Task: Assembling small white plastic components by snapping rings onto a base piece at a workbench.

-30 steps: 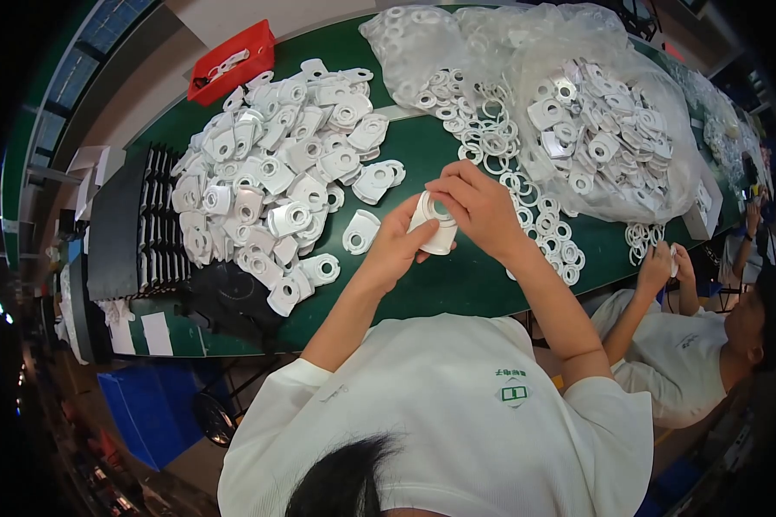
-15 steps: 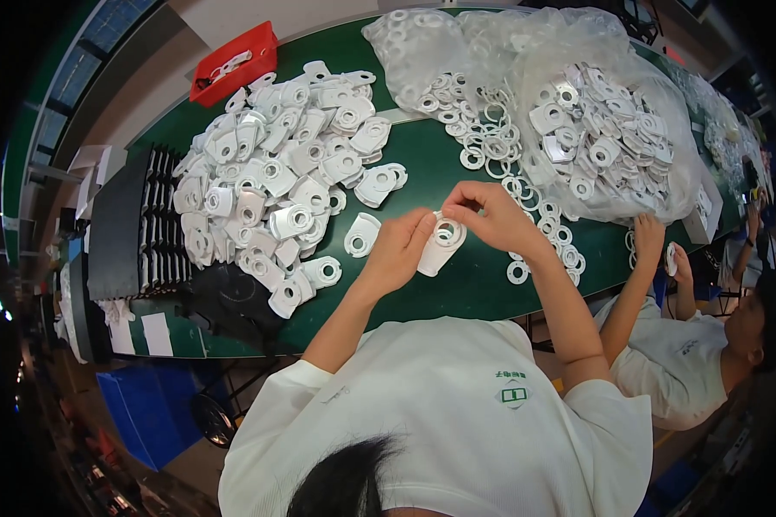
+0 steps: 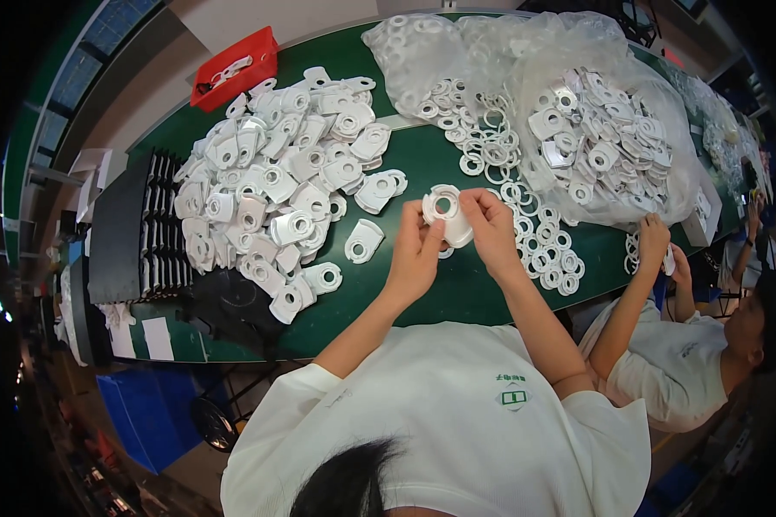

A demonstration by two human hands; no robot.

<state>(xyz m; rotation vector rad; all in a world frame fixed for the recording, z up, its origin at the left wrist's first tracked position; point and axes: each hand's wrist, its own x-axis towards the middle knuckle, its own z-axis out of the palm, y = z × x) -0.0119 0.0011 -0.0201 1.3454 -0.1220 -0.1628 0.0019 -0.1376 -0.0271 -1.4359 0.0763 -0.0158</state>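
Between my two hands, above the green table (image 3: 371, 302), is a white plastic part (image 3: 458, 233) with a round hole near one end. My left hand (image 3: 417, 256) pinches its left side, thumb on the face. My right hand (image 3: 494, 229) grips the opposite side with closed fingers. Left of my hands lies a single similar white part (image 3: 365, 240), beside a big heap of such parts (image 3: 272, 172). White rings (image 3: 543, 246) are scattered on the table right of my right hand. Another ring shows partly just below the held part.
A clear plastic bag of white parts (image 3: 612, 138) stands at the right, with a bag of rings (image 3: 414, 60) farther back. Black trays (image 3: 125, 224) are stacked at the left. A red bin (image 3: 259, 59) sits at the far left. A co-worker (image 3: 681, 362) works at my right.
The white part has been turned so its holed end points away from me. My right hand has shifted from its far end to its right side. The loose part at left has turned slightly.
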